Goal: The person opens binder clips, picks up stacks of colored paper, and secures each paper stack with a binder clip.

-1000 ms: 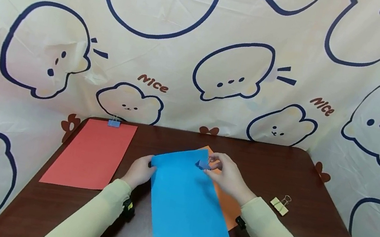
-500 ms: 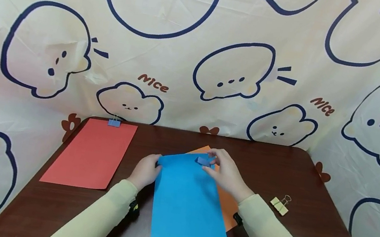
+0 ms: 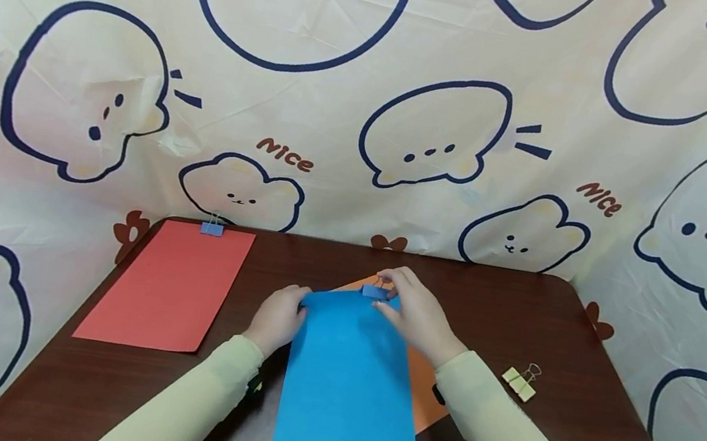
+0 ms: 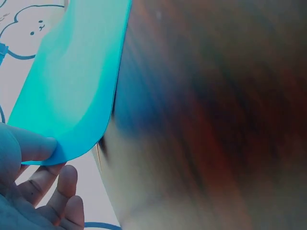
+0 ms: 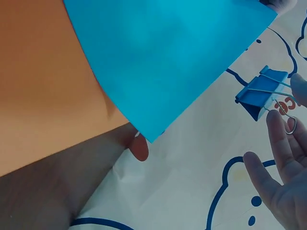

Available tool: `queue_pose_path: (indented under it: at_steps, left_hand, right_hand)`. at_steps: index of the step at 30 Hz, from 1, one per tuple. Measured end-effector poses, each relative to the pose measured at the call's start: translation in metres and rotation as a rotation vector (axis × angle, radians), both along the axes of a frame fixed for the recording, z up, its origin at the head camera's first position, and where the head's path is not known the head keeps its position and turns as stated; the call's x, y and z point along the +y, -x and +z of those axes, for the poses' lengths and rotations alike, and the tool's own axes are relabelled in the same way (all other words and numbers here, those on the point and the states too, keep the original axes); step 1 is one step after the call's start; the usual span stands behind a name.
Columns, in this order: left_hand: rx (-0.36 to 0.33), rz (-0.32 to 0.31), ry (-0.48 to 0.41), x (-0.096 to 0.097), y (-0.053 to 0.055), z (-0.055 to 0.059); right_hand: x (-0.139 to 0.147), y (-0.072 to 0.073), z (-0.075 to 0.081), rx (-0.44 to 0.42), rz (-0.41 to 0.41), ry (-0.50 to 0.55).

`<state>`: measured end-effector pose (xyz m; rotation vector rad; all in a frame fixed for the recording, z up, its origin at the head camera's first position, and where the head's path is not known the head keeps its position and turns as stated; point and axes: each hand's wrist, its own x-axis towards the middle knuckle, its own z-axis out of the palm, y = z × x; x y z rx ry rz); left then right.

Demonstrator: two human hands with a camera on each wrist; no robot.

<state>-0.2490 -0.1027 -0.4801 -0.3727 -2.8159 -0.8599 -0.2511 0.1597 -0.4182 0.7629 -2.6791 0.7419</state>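
My left hand (image 3: 278, 317) pinches the top left corner of a blue paper sheet (image 3: 353, 392) between thumb and fingers. The sheet's near end hangs toward me, over an orange sheet (image 3: 427, 389) lying partly hidden beneath. My right hand (image 3: 418, 313) holds a blue binder clip (image 3: 374, 292) by its wire handles, thumb on one and fingers on the other. In the head view the clip overlaps the blue sheet's top edge. The right wrist view shows a gap between the clip (image 5: 261, 93) and the edge of the blue sheet (image 5: 168, 62).
At the left of the brown table (image 3: 488, 298) lies a red sheet (image 3: 173, 292) with another blue binder clip (image 3: 212, 229) on its far edge. A yellow binder clip (image 3: 519, 383) sits on the right. A cloth printed with cartoon bears (image 3: 314, 120) stands behind the table.
My left hand has moved right with the blue sheet, which has turned straighter. My right hand has carried the binder clip farther away, from over the sheet to its top edge.
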Motion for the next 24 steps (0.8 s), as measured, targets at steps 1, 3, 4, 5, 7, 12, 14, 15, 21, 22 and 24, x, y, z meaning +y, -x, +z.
queue_pose_path:
  at_steps: [1, 3, 4, 5, 7, 12, 14, 15, 21, 22, 24]
  left_hand:
    - [0.002, -0.001, 0.003, 0.000, 0.000, 0.000]
    - [0.007, -0.006, 0.009, 0.000, 0.000, -0.001]
    - [0.008, -0.008, 0.011, 0.000, 0.000, -0.001]
    - [0.009, -0.009, 0.015, 0.000, 0.000, -0.002]
    - [0.016, -0.010, 0.024, 0.000, 0.001, -0.002]
    - [0.031, -0.012, 0.049, 0.001, 0.002, -0.003]
    - [0.034, -0.019, 0.056, 0.002, 0.001, -0.002]
    - [0.036, -0.021, 0.058, 0.002, 0.001, -0.002]
    - [0.039, -0.031, 0.054, 0.003, 0.000, -0.003]
    - [0.036, -0.032, 0.052, 0.004, 0.001, -0.003]
    - [0.033, -0.030, 0.053, 0.004, 0.001, -0.004]
  right_hand:
    - [0.000, 0.000, 0.000, 0.007, 0.001, -0.013]
    - [0.000, 0.001, 0.001, 0.023, 0.004, -0.040]
    - [0.000, 0.001, 0.002, 0.028, 0.007, -0.053]
    - [0.000, 0.002, 0.002, 0.040, 0.009, -0.069]
    - [0.000, 0.003, 0.002, 0.064, 0.012, -0.098]
    - [0.000, 0.005, 0.004, 0.098, 0.014, -0.141]
    - [0.000, 0.007, 0.005, 0.107, 0.013, -0.149]
    - [0.000, 0.008, 0.005, 0.114, 0.011, -0.154]
    - [-0.003, 0.011, 0.008, 0.135, 0.007, -0.175]
    - [-0.003, 0.011, 0.008, 0.132, 0.008, -0.178]
    - [-0.004, 0.012, 0.008, 0.127, 0.009, -0.183]
